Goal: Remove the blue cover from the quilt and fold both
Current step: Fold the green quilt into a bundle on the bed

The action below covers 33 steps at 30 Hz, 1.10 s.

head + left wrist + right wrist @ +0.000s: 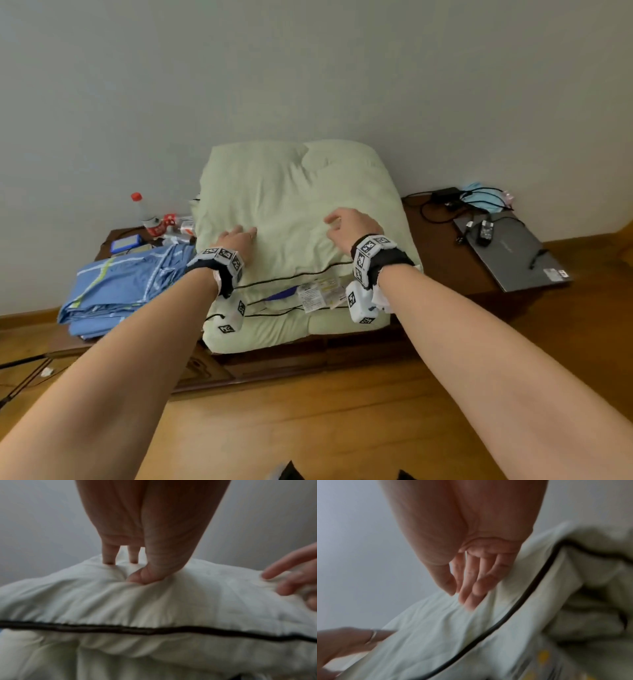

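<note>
Pale green quilt (294, 212), folded into a thick square bundle with black piping (291, 275) along its near edges, resting on a dark wooden low cabinet (445, 267) against a grey wall (308, 68); white printed labels (320, 291) showing between the near folds. Blue cover (116, 291), off the quilt and folded into a flat stack, lying on the cabinet just to the left of the quilt and touching its side. Left hand (238, 238) laid palm down on the near-left part of the quilt's top, fingers straight and together, pressing the fabric; in the left wrist view, fingertips (108, 555) and thumb sunk into the soft surface, nothing pinched. Right hand (349, 226) over the near-right part of the top, fingers spread and loosely bent; in the right wrist view, fingers (471, 585) extended toward the cloth and close to it, contact not clear owing to blur, nothing held. Thin ring (373, 635) visible on a finger of the left hand in the right wrist view. Marker-covered wrist units (224, 260) strapped to both forearms. On the cabinet left of the quilt, behind the cover: clear bottle with red cap (144, 212) and a small blue box (126, 244). On the right: closed grey laptop (513, 253), black cables (442, 205) and a light blue face mask (479, 195). Wooden floor (308, 428) in the foreground
</note>
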Motion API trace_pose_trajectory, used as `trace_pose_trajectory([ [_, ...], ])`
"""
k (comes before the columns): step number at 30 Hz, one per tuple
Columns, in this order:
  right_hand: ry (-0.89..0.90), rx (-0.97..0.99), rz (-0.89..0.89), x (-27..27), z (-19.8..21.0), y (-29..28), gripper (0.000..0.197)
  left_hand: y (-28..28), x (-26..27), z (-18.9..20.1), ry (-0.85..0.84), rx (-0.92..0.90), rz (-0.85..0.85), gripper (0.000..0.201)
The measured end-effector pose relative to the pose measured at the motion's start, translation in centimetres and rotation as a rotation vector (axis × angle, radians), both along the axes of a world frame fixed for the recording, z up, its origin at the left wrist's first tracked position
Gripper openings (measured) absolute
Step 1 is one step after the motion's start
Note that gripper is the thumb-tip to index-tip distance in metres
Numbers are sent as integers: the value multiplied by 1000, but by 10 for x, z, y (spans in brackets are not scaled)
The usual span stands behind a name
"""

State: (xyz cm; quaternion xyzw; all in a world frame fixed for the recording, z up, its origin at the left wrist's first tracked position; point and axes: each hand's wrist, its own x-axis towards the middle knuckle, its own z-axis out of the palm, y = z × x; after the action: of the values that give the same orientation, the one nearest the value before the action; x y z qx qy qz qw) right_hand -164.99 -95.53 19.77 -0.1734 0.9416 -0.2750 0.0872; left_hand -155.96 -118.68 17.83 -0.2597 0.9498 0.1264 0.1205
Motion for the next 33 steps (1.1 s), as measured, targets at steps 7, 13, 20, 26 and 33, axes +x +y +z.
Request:
trace_pose_trajectory([
  [7, -302, 206, -62, -35, -32, 38, 116, 37, -17, -13, 77, 314, 410, 116],
  [13, -517, 303, -30, -21, -116, 21, 131, 23, -1, -83, -278, 157, 333, 128],
  [20, -539, 284, -56, -65, -172, -22, 132, -9, -50, -137, -267, 125, 341, 133],
  [26, -565, 399, -66, -91, -225, -51, 136, -35, -64, -197, -229, 181, 284, 139],
  [33, -566, 471, -56, -110, -259, -72, 135, -53, -86, -233, -261, 157, 266, 140],
])
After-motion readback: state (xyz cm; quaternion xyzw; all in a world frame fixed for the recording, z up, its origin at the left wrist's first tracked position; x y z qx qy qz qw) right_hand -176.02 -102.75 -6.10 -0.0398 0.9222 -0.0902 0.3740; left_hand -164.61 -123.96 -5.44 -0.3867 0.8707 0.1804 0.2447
